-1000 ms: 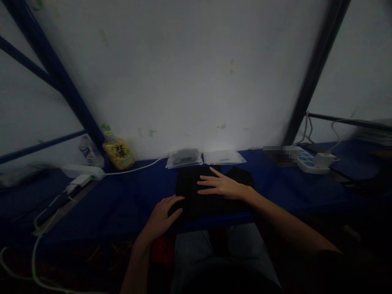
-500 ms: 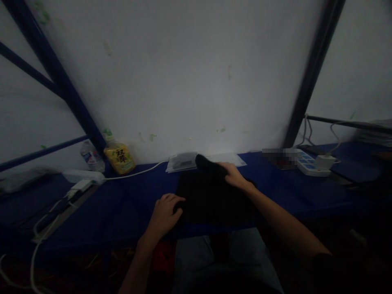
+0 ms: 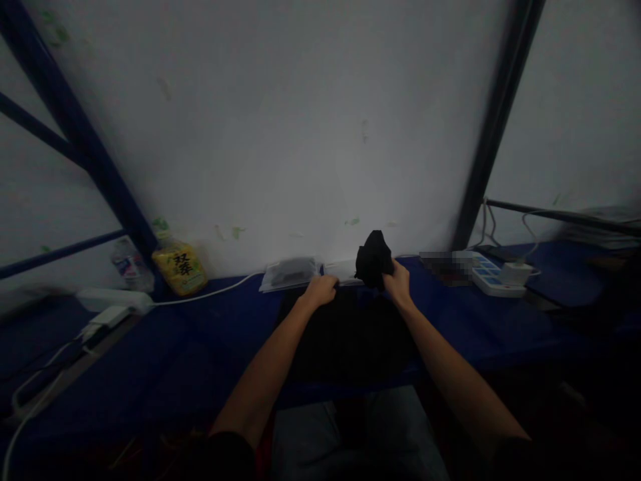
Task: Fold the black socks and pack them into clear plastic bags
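A black cloth, probably a garment though its kind is lost in the dark, lies spread on the blue tabletop in front of me. My right hand is closed on a bunched part of black cloth, raised above the far right of the spread part. At the far edge of the cloth, my left hand has its fingers curled and pressed together on the fabric. Its fingertips are partly hidden.
Against the wall lie a clear plastic packet and white paper. A yellow bottle and a clear bottle stand at left, beside a white power strip with cables. Another power strip sits at right. Blue posts frame the desk.
My left hand has moved from the cloth's near left side to its far edge. My right hand has lifted the bunched cloth upward and slightly right. The view has shifted a little.
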Motion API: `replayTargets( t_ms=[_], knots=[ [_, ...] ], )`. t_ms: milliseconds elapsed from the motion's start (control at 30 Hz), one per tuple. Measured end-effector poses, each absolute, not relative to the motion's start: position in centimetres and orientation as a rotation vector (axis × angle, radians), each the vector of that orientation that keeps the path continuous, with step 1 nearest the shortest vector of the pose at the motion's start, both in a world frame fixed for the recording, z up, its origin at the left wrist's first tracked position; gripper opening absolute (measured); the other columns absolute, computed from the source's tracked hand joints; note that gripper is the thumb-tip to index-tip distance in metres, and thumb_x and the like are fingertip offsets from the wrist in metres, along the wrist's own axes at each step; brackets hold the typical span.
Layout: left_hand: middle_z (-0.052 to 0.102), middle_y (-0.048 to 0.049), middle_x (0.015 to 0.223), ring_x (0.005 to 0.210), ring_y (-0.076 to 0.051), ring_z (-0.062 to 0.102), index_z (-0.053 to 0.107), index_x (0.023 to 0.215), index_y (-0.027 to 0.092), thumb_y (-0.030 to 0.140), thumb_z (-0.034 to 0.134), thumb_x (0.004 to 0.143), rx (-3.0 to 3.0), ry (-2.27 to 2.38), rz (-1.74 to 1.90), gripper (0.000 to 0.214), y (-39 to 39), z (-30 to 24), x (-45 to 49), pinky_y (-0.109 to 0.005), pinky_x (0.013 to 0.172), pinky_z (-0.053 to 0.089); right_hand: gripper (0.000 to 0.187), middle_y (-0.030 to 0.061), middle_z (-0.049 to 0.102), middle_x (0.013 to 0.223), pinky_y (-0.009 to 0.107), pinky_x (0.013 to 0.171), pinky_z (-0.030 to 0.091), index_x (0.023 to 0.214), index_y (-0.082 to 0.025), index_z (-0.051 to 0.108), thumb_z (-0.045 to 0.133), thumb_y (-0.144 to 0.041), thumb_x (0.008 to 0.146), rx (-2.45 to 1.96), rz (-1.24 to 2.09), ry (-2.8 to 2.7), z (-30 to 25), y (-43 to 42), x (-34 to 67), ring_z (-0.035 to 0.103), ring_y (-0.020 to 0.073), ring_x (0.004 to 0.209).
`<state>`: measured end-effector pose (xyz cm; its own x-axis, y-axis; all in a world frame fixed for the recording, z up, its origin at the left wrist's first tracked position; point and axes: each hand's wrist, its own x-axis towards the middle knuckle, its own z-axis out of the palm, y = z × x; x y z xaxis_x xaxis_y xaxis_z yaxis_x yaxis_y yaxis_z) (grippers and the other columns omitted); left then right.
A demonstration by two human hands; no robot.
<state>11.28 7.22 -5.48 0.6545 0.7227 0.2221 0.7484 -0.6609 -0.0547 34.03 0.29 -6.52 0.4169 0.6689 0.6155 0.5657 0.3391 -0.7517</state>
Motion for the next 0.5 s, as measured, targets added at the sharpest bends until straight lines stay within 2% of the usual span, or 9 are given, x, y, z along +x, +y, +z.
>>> replayTargets(
  t_ms=[300, 500],
  knots=[
    [0.068, -0.0075, 0.111, 0.106, -0.021, 0.060, 0.066, 0.111, 0.018, 0.013, 0.042, 0.089, -2.686, -1.249, -0.448, 0.033, 7.9, -5.3, 12.1, -0.034, 0.095, 0.043, 0.033, 0.0075, 0.070, 0.076, 0.027, 0.062, 0.042, 0.092, -0.014, 0.069, 0.046, -0.029, 0.073, -1.343, 0.019, -1.250, -6.6, 0.6, 34.5, 0.063, 0.0251, 0.072],
    [0.068, -0.0072, 0.111, 0.105, -0.020, 0.060, 0.067, 0.112, 0.019, 0.010, 0.043, 0.088, -2.781, -1.112, -0.520, 0.034, 6.7, -3.6, 12.1, -0.033, 0.095, 0.043, 0.029, 0.0038, 0.065, 0.068, 0.025, 0.059, 0.040, 0.086, -0.013, 0.067, 0.047, -0.033, 0.077, -1.286, -0.019, -1.170, -5.9, -0.3, 34.4, 0.059, 0.0219, 0.067]
  ],
)
